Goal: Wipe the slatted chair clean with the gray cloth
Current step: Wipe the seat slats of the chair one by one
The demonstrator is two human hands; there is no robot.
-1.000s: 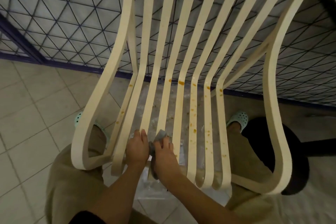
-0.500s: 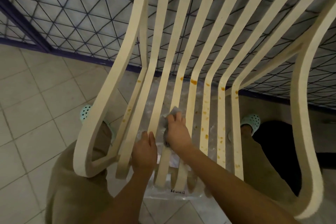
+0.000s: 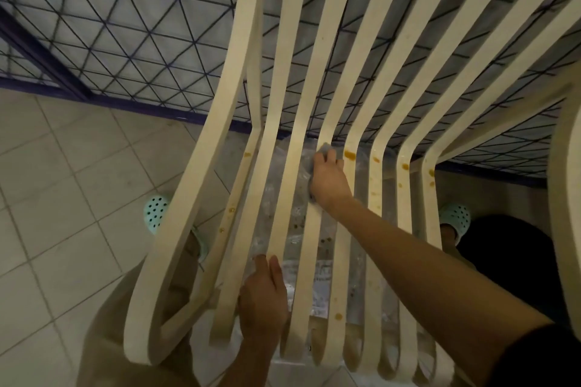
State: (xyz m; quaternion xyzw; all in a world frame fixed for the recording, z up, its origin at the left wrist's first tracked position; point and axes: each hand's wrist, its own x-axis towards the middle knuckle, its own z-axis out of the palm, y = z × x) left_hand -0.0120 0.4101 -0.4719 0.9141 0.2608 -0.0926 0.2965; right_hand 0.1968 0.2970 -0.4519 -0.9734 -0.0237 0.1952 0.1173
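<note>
Pale beige square floor tiles (image 3: 63,185) meet a dark blue metal frame (image 3: 141,108) filled with thin black wire mesh in a triangle pattern (image 3: 141,25), grey behind. A crumpled clear plastic sheet (image 3: 295,229) lies on the tiles. The light is dim and warm.

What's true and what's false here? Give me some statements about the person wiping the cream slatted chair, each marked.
1. The right hand presses a crumpled gray cloth on the cream slatted chair near the seat's bend. True.
2. The left hand holds a second cloth. False: it rests bare on a slat's front end.
3. All slats are spotless. False: orange stains dot slats right of the cloth.
4. The person wears mint-green perforated clogs. True.
</note>
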